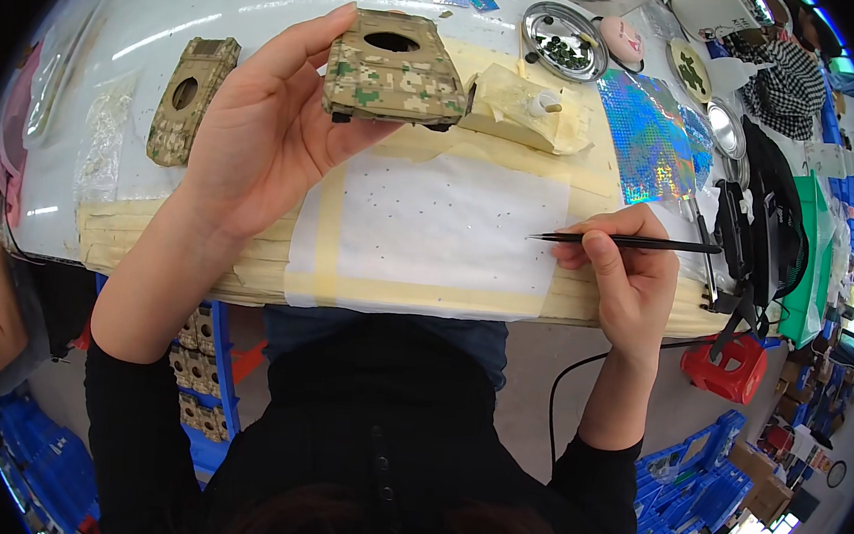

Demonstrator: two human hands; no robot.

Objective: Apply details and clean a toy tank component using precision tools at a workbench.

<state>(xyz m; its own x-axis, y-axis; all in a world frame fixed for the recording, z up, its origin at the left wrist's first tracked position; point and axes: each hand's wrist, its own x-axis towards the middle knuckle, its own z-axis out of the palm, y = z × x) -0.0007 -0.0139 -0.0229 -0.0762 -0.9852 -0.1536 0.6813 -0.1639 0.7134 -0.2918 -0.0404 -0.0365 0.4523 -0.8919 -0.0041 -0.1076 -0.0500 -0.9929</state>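
Observation:
My left hand (pixel 258 123) holds up a camouflage-painted model tank hull (pixel 394 69) with a round hole in its top, above the table. My right hand (pixel 623 267) grips thin black tweezers (pixel 624 242), their tip pointing left over a white sheet (pixel 430 232) taped down with beige masking tape and dotted with tiny specks. Just beyond the hull lies a cream-coloured wad of tape with a small white part (pixel 529 114).
A second camouflage hull (pixel 189 98) lies at the left on the white table (pixel 144 34). A metal dish with small dark parts (pixel 565 42), holographic sheets (pixel 648 134) and black tools sit at the right. Blue crates with more hulls stand below; a red stool (pixel 730 366) is on the floor.

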